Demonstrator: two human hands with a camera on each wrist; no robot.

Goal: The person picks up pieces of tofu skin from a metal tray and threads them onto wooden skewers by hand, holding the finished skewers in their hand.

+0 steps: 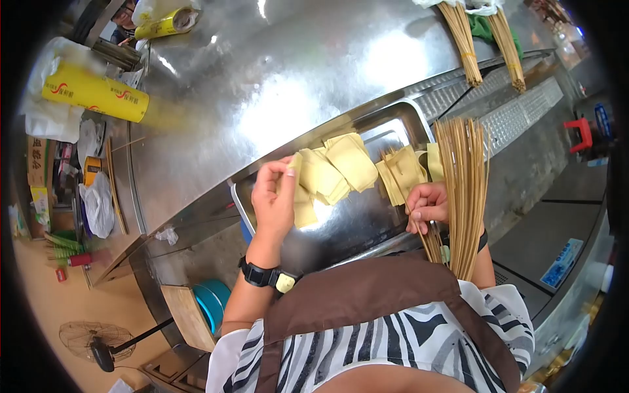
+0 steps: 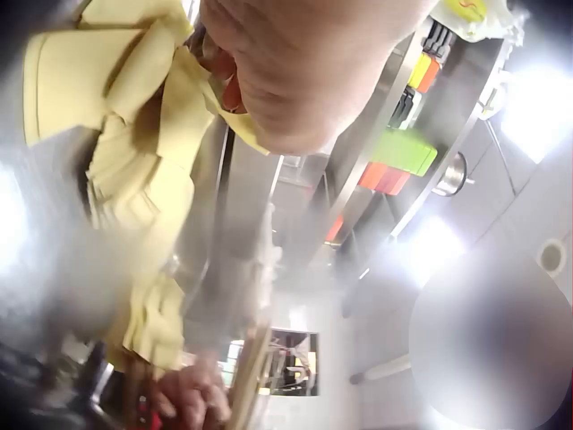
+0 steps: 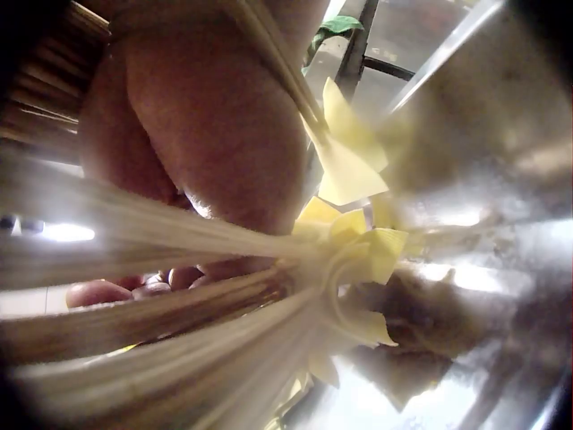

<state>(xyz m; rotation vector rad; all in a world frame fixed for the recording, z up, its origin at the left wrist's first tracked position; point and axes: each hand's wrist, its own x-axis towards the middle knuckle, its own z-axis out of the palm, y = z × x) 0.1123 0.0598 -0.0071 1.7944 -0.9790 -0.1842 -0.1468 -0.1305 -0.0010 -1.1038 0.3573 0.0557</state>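
My left hand (image 1: 272, 196) pinches a thin yellow sheet (image 1: 296, 165), which looks like tofu skin, between thumb and fingers. It is over the left end of a metal tray (image 1: 241, 203). Overlapping stacks of such sheets (image 1: 350, 160) lie in the tray. At the tray's right end, my right hand (image 1: 427, 204) pinches thin bamboo skewers (image 1: 429, 243). A thick bundle of skewers (image 1: 464, 190) stands by that hand and covers part of the wrist. Folded yellow sheets (image 3: 354, 170) sit at skewer ends in the right wrist view.
A shiny steel counter (image 1: 196, 137) extends beyond the tray. Two more skewer bundles (image 1: 462, 42) lie at its far right. Yellow rolls of film (image 1: 98, 92) are at the left. Below stand a fan (image 1: 98, 347) and a teal basin (image 1: 211, 302).
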